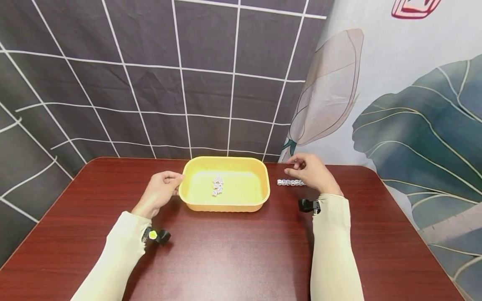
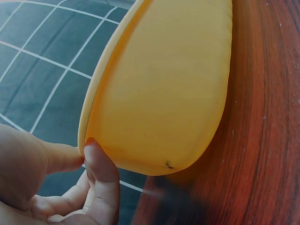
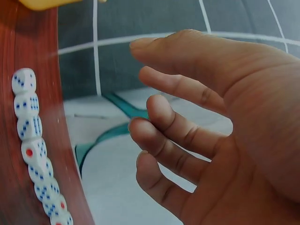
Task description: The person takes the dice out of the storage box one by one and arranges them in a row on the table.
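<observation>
On the table stands a yellow plastic basin (image 1: 224,207) with several white dice (image 1: 217,186) lying together on its floor. My left hand (image 1: 161,191) pinches the basin's left rim between thumb and fingers, as the left wrist view shows at the basin's end (image 2: 159,93). To the right of the basin, several white dice with blue and red pips form a straight row (image 1: 289,182). My right hand (image 1: 311,170) hovers over the right part of this row, hiding some of it. In the right wrist view, its fingers (image 3: 161,140) are loosely bent with nothing between them, beside the dice row (image 3: 32,126).
The dark red wooden table (image 1: 233,255) ends at the back against a dark cloth with white grid lines (image 1: 207,92). A pale curtain with a leaf print (image 1: 418,125) hangs at the right. Each sleeve carries a small black wrist camera (image 1: 306,205).
</observation>
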A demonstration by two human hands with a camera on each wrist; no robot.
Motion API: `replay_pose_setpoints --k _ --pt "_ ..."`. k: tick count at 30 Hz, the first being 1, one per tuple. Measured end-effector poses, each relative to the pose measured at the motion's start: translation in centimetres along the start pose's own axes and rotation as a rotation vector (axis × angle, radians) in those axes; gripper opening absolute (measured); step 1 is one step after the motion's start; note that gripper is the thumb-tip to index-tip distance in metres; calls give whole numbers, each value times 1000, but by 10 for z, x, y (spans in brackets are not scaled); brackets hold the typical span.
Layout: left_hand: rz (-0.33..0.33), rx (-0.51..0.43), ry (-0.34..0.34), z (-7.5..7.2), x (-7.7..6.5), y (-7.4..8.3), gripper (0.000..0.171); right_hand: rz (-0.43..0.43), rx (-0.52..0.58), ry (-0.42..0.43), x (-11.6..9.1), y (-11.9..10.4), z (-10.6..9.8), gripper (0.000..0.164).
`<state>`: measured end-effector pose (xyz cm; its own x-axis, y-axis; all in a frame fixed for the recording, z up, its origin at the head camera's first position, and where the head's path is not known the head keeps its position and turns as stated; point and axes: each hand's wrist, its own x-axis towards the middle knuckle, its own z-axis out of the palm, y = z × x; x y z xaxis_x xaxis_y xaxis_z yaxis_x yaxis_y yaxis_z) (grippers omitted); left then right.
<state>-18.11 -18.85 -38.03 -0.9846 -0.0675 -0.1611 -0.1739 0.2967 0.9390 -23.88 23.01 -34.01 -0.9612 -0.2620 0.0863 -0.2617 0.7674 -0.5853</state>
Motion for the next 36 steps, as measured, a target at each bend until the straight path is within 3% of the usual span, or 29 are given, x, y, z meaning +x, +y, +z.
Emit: replay_pose_setpoints --k 8,23,36 --pt "4 10 -4 -1 2 -3 35 -55 33 24 6 -19 8 21" --pt "13 18 -7 -1 1 -2 34 -29 48 18 12 -50 27 21" --pt "15 7 -5 1 -1 1 36 -80 54 16 18 -70 47 20"
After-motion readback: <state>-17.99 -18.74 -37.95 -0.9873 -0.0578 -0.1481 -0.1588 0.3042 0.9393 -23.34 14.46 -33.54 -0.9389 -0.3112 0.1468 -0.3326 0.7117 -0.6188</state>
